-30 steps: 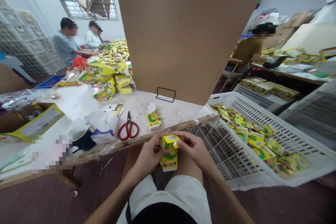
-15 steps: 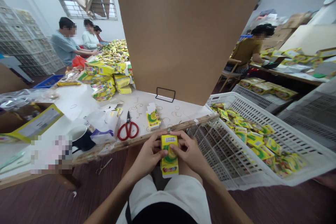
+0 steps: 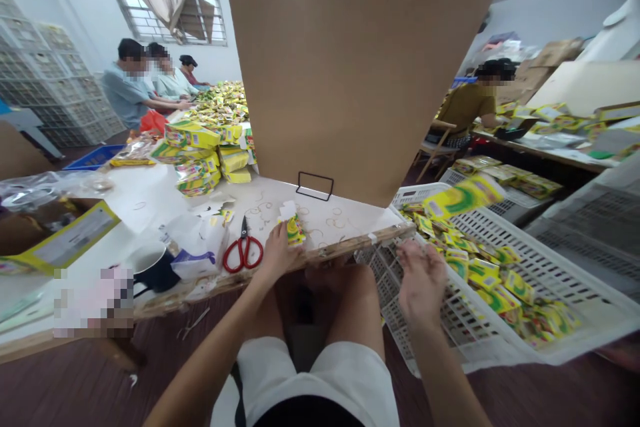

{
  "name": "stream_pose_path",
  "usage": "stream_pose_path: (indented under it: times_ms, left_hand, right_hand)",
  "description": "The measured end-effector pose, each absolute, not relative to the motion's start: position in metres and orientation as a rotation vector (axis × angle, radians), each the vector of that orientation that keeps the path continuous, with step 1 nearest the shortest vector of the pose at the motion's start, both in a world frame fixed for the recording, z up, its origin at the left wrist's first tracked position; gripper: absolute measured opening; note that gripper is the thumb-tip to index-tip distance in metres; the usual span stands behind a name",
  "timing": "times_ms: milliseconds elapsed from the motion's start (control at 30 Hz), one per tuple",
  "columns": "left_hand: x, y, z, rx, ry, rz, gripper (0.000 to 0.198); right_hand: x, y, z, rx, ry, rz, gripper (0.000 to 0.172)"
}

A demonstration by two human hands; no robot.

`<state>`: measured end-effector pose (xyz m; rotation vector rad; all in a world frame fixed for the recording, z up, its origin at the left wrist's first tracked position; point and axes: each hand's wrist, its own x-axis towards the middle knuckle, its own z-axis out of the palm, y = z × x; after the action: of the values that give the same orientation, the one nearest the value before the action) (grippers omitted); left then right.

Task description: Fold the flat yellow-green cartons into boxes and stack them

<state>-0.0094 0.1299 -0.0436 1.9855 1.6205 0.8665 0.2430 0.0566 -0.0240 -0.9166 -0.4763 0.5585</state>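
Observation:
My left hand (image 3: pixel 277 252) reaches onto the table edge, its fingertips against a small stack of flat yellow-green cartons (image 3: pixel 296 229). The back of the hand hides whether the fingers grip it. My right hand (image 3: pixel 423 275) hangs open with spread fingers over the near corner of the white slatted crate (image 3: pixel 505 343). A yellow-green box (image 3: pixel 463 197), blurred by motion, is in the air above the crate, free of both hands. Several like boxes (image 3: pixel 493 273) lie in the crate.
Red-handled scissors (image 3: pixel 243 250), a dark cup (image 3: pixel 150 263) and a white bag lie on the table (image 3: pixel 150 197) left of my hand. A tall cardboard sheet (image 3: pixel 360 73) stands behind. Piles of yellow boxes (image 3: pixel 200 153) sit farther back. Other people sit at the far left and right.
Both hands have let go of the folded box held over my lap. The left hand went up to the flat cartons; the right swung to the crate, and the box flies toward it.

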Motion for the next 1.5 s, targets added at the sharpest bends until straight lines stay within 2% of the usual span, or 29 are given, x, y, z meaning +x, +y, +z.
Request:
stream_pose_path:
  times_ms: [167,333,400,533,600,667,733,800,867,967,1067,1133,1233,1367,1500]
  left_hand:
    - [-0.024,0.160,-0.056,2.125,1.618,0.548,0.026]
    - [-0.031,0.167,-0.047,2.193,1.633,0.475,0.023]
    - [-0.031,0.160,-0.038,2.222,1.657,0.564,0.021]
    - [-0.023,0.113,-0.032,2.336,1.567,0.810,0.035]
    - [-0.016,0.082,-0.035,2.437,1.356,0.866,0.033]
    - [-0.009,0.056,-0.039,2.523,0.902,1.030,0.031]
    - [-0.003,0.040,-0.040,2.395,0.721,1.252,0.028]
    - [0.002,0.033,-0.036,2.058,0.824,1.430,0.030]
    - [0.006,0.033,-0.031,1.667,0.966,1.435,0.039]
    - [0.009,0.038,-0.028,1.392,1.050,1.251,0.043]
    - [0.008,0.039,-0.030,1.400,1.065,1.158,0.037]
    - [0.006,0.037,-0.031,1.437,1.056,1.118,0.034]
    - [0.003,0.033,-0.029,1.466,1.042,1.051,0.032]
    - [0.000,0.034,-0.024,1.376,0.997,0.966,0.032]
    - [-0.001,0.034,-0.023,1.072,0.946,0.848,0.043]
  right_hand:
    - [0.225,0.048,-0.046,-1.051,-0.615,0.853,0.031]
    - [0.198,0.044,-0.045,-1.061,-0.659,0.998,0.032]
    - [0.187,0.043,-0.042,-1.075,-0.710,1.111,0.034]
    - [0.172,0.042,-0.036,-1.072,-0.776,1.319,0.048]
    - [0.170,0.044,-0.035,-1.063,-0.794,1.314,0.044]
    - [0.170,0.045,-0.034,-1.066,-0.820,1.282,0.038]
    - [0.170,0.045,-0.035,-1.077,-0.859,1.286,0.036]
    - [0.167,0.041,-0.036,-1.090,-0.927,1.316,0.039]
    - [0.161,0.034,-0.037,-1.112,-1.037,1.335,0.040]
    - [0.156,0.023,-0.034,-1.274,-1.257,0.988,0.038]
    - [0.158,0.017,-0.025,-1.413,-1.575,0.404,0.060]
    - [0.162,0.016,-0.020,-1.412,-1.818,0.255,0.068]
    - [0.166,0.016,-0.019,-1.412,-1.958,0.268,0.060]
    - [0.165,0.015,-0.022,-1.339,-1.828,0.447,0.035]
    - [0.162,0.013,-0.018,-1.251,-1.710,0.564,0.011]
